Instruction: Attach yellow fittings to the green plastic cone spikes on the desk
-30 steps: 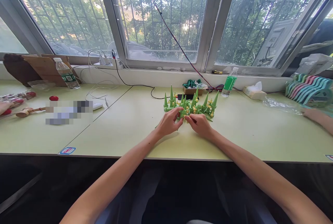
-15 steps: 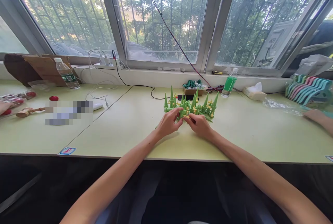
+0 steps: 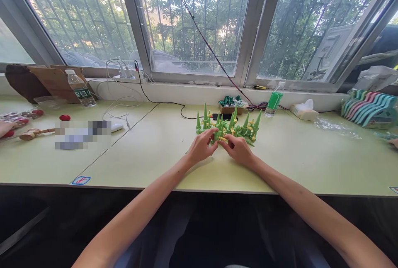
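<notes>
A green toy castle (image 3: 256, 123) with pointed cone towers and small yellow pieces stands on the table in front of me. At its near side my left hand (image 3: 202, 147) is closed, thumb and fingers around a green toy tower part (image 3: 217, 136). Close beside it, my right hand (image 3: 239, 148) pinches a small yellow toy piece (image 3: 222, 138) between thumb and forefinger, against the green part. My fingers hide some of both pieces, so how they join cannot be made out.
Behind the castle are a dark phone-like object (image 3: 222, 116) and a small box (image 3: 231, 109). A green-labelled bottle (image 3: 274, 101), tissue pack (image 3: 304, 110) and pastel hangers (image 3: 370, 110) stand rightward. To the left are a wooden kendama handle (image 3: 29, 134), bottle (image 3: 81, 90) and another person's hand (image 3: 4, 128).
My right fingers have shifted slightly, and more of the yellow piece shows. At the far right, another person's hand has drawn back toward the edge of the view. My left hand stays in place.
</notes>
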`<state>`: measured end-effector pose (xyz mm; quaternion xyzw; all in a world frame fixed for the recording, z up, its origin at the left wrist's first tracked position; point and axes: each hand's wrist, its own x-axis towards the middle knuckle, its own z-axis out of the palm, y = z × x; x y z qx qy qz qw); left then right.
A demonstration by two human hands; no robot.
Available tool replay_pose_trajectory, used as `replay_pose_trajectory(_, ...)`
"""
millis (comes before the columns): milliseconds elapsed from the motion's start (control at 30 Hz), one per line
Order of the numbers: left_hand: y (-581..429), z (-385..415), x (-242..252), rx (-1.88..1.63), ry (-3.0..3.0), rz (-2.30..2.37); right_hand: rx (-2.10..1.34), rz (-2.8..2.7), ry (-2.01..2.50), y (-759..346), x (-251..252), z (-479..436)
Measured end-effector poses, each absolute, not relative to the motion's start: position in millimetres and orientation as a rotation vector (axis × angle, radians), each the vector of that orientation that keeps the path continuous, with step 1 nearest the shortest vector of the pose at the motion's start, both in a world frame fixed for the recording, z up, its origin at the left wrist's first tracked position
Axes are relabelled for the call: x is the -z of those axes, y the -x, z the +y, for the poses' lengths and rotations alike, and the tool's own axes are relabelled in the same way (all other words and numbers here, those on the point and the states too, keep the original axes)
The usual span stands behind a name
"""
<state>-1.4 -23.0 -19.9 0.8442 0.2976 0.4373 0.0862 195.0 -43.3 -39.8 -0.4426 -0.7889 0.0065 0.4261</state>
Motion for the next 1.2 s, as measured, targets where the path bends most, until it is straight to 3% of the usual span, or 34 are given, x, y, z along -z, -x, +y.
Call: replay_pose_trajectory(1200,1.7,-22.0,20.7,-1.293,-2.538,0.921,-0.076,-2.032,1.087,-195.4,37.9,-44.2)
